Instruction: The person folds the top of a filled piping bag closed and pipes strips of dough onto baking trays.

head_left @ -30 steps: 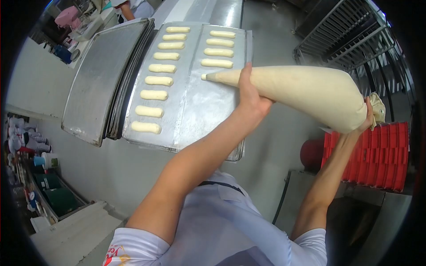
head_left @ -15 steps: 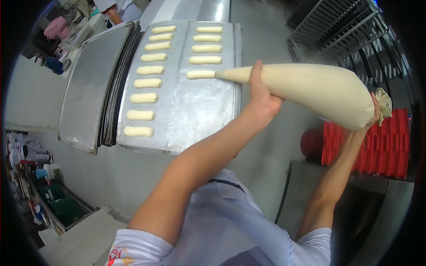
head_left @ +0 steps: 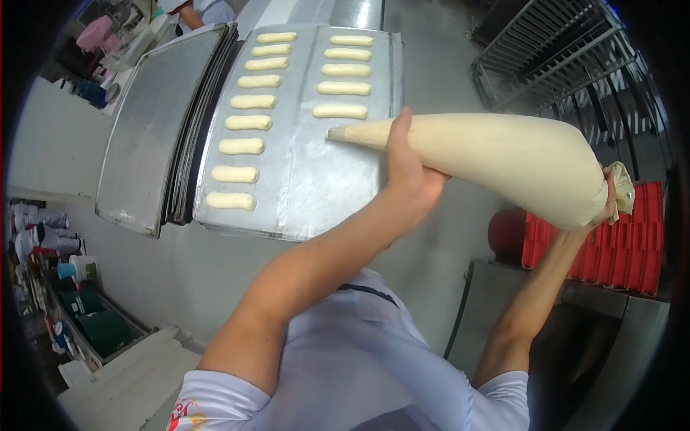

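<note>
A large, full cream-coloured piping bag [head_left: 503, 158] lies across both my hands, its metal nozzle [head_left: 336, 134] pointing left over the baking tray [head_left: 309, 208]. My left hand [head_left: 413, 172] is wrapped round the narrow front part, thumb up on the near side and fingers hidden beneath. At the fat rear end, my right hand [head_left: 605, 197] grips just below the gathered cloth tail [head_left: 622, 192]. Two columns of pale piped batter strips lie on the tray. Just beyond the nozzle, apart from it, is the nearest strip [head_left: 340, 111] of the right column.
Left of the tray leans a stack of dark-edged baking trays [head_left: 154, 129]. A metal rack [head_left: 553, 50] stands at the back right, with red crates [head_left: 593, 248] below it. Another person's arm [head_left: 190, 16] shows at the top left. A steel surface [head_left: 496, 309] is at lower right.
The nozzle has left the end of the nearest right-column strip and moved left and towards me, over bare tray. Both hands keep their hold on the bag; the view has shifted slightly.
</note>
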